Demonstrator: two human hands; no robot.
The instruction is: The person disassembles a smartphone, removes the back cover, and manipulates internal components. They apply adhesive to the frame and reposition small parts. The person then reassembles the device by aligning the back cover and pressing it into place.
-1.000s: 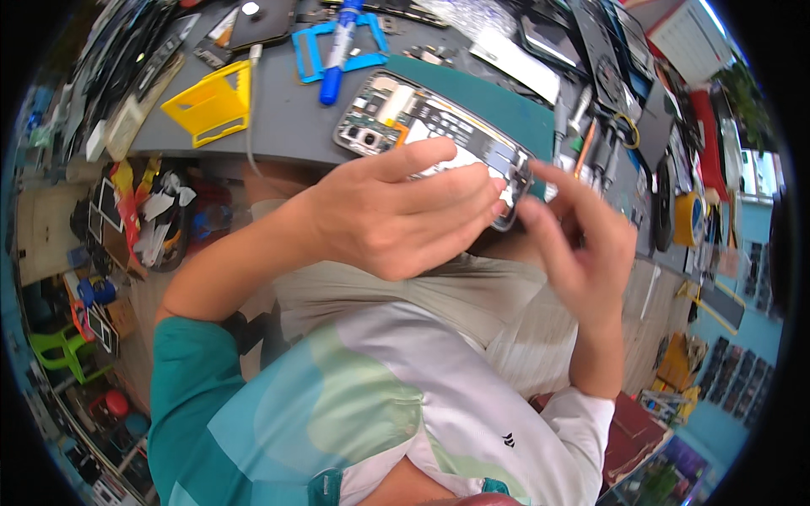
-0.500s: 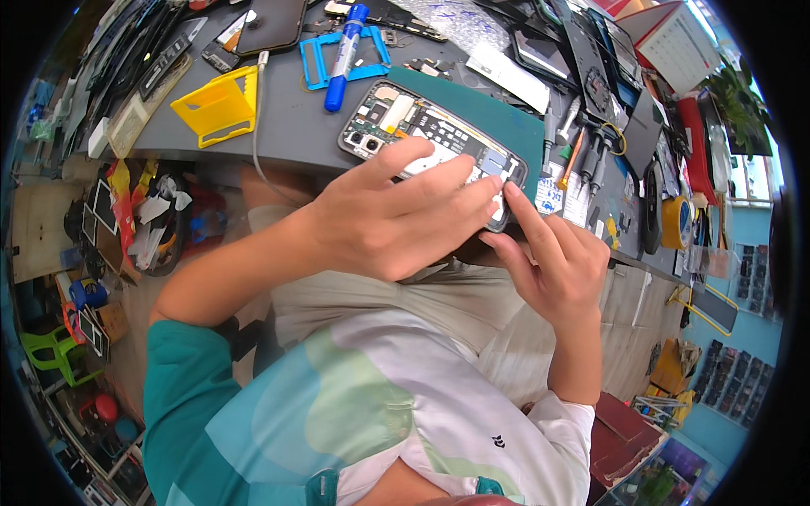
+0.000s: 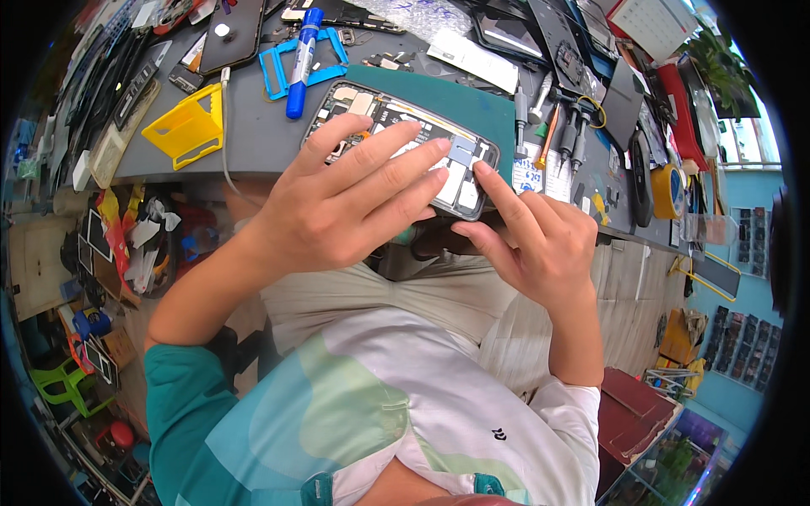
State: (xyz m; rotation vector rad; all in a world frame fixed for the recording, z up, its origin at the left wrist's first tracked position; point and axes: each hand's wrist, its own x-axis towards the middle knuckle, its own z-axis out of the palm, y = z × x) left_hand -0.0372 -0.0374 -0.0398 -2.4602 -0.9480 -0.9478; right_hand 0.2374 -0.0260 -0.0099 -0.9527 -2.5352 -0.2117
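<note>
An opened smartphone with its inner parts bared lies slantwise over the table's near edge, partly on a green mat. My left hand reaches across it from the left. Its fingers are spread over the phone's inner side, and a thumb tip seems to show under the lower edge. With my right hand I hold the phone's right end, index fingertip on top and thumb at the lower corner. The left hand covers much of the phone's middle.
Left of the phone are a yellow plastic stand, a grey cable, a blue marker and a blue frame. Screwdrivers and yellow tape lie to the right. Phone parts crowd the far side.
My left fingers have drawn back leftward from the phone's right end, uncovering white parts there. The right hand keeps its grip at that end. The whole view has shifted slightly.
</note>
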